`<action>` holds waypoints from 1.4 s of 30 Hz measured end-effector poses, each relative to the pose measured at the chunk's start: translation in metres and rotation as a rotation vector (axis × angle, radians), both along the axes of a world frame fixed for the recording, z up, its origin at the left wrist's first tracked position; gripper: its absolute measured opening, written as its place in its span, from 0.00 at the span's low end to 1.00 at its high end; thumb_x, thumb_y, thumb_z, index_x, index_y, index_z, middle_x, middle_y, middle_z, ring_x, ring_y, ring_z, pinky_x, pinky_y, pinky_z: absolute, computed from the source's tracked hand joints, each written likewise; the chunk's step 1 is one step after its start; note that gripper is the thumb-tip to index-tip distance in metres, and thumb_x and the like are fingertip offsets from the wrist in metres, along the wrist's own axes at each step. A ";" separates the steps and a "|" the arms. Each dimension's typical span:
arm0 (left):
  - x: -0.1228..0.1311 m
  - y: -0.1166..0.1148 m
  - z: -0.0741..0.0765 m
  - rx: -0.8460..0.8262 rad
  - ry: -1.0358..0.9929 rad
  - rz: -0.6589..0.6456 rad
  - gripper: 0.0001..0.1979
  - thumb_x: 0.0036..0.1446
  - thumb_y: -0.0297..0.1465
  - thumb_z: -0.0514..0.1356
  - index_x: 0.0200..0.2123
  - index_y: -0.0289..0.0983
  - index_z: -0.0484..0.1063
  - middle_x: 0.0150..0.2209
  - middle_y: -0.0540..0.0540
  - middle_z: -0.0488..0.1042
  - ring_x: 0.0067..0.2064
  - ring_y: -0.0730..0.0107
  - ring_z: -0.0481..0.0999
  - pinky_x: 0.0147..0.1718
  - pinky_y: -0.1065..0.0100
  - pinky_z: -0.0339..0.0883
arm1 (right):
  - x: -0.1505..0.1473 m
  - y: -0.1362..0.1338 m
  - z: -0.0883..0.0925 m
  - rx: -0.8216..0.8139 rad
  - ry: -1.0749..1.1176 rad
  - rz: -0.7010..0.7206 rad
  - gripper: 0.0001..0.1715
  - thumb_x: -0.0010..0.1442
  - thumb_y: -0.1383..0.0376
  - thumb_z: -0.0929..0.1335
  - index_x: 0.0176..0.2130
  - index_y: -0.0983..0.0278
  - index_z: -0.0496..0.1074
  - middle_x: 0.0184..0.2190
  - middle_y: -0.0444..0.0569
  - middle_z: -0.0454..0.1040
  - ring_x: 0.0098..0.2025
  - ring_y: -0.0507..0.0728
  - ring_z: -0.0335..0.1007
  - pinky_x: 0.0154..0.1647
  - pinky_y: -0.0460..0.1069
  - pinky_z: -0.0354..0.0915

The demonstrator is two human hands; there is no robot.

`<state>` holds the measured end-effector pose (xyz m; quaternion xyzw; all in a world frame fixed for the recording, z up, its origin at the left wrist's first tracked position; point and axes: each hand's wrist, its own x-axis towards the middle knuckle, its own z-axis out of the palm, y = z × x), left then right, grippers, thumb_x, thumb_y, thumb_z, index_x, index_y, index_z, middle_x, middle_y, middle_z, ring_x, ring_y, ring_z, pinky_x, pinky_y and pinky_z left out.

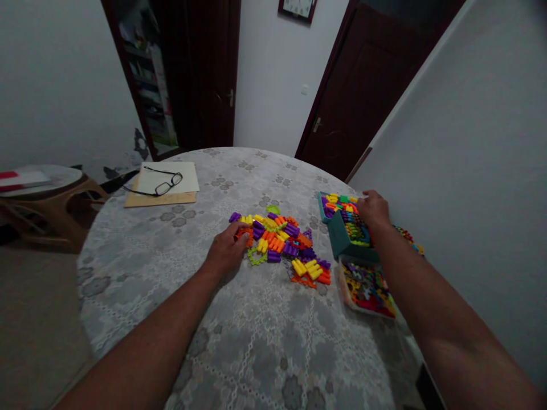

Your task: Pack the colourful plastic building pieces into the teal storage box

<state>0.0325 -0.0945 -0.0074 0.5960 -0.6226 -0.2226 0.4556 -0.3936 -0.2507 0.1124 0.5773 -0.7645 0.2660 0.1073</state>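
Observation:
A heap of plastic building pieces (pixel 273 242) in purple, yellow, orange and lime green lies mid-table. At its left edge my left hand (pixel 228 247) is closed, thumb and forefinger around an orange building piece (pixel 244 232). My right hand (pixel 375 209) reaches over the right side of a teal tray (pixel 323 208) filled with similar bright pieces. Its fingers are bent together; whatever they hold, if anything, is hidden. Just in front stands a teal box (pixel 339 236) with rows of small coloured pieces, partly covered by my right forearm.
A clear plastic container (pixel 346 290) of mixed small pieces sits at the table's right edge. More coloured pieces (pixel 410 239) show beyond my right forearm. Eyeglasses (pixel 164 187) rest on white paper (pixel 188 176) at the left. A wall (pixel 461 142) borders the right side.

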 end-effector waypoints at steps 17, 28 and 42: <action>0.001 -0.003 -0.005 0.020 0.021 -0.084 0.20 0.66 0.37 0.60 0.57 0.39 0.80 0.48 0.42 0.85 0.48 0.54 0.84 0.50 0.58 0.74 | 0.183 0.083 -0.079 0.371 0.222 0.658 0.20 0.75 0.69 0.63 0.57 0.60 0.80 0.60 0.58 0.77 0.54 0.61 0.79 0.53 0.51 0.71; 0.002 -0.005 -0.007 0.001 0.076 -0.156 0.20 0.64 0.37 0.60 0.56 0.40 0.81 0.52 0.42 0.85 0.50 0.55 0.83 0.55 0.56 0.74 | 0.162 0.111 -0.065 0.202 -0.245 0.786 0.15 0.72 0.62 0.66 0.49 0.62 0.81 0.43 0.50 0.84 0.45 0.60 0.79 0.48 0.51 0.70; 0.005 0.000 0.004 0.099 0.305 -0.389 0.16 0.59 0.41 0.68 0.48 0.43 0.85 0.44 0.43 0.86 0.45 0.54 0.83 0.44 0.58 0.78 | 0.224 0.157 -0.114 0.091 -0.388 0.852 0.08 0.70 0.63 0.66 0.44 0.59 0.76 0.42 0.50 0.82 0.44 0.60 0.76 0.50 0.53 0.71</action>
